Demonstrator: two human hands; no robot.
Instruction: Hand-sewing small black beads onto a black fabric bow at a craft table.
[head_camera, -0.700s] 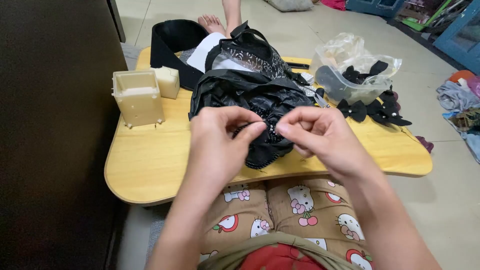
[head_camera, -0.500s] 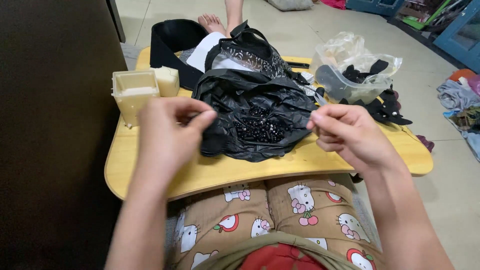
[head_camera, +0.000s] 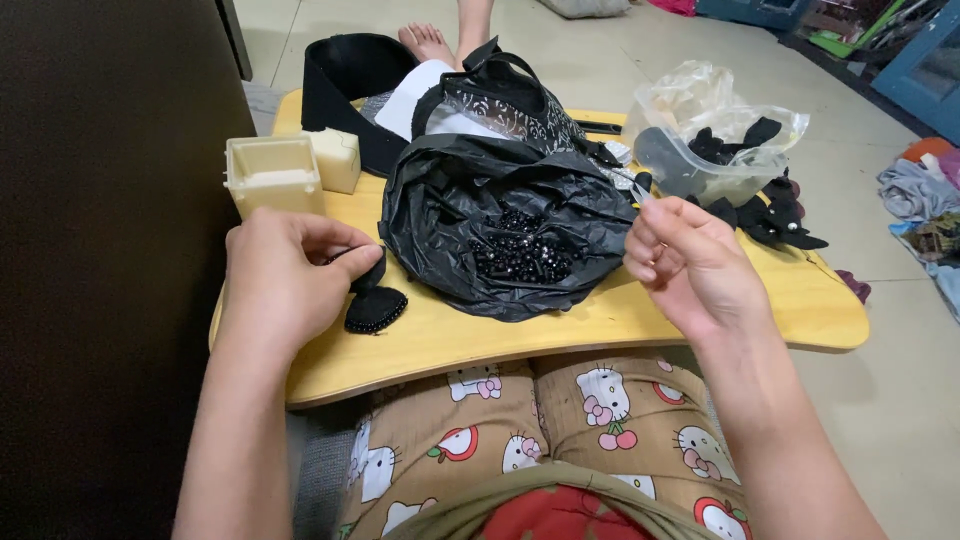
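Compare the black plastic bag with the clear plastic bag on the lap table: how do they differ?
The black plastic bag is opaque and sits mid-table, spread open on small black beads; the clear plastic bag is see-through, stands at the far right, and holds black fabric pieces. Both are crumpled and open-topped on the yellow table.

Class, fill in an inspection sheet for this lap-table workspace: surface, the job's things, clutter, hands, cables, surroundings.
Surface: yellow wooden lap table across the person's knees.
Job's things: small black beaded fabric piece at the left hand; open black plastic bag of black beads.
Clutter: cream plastic box; clear plastic bag of black bows; black patterned handbag.
Hands: left hand pinches the fabric piece; right hand pinches something thin, too small to identify.
Cables: nothing seen.
Surroundings: tiled floor, heaped clothes, another person's bare foot.
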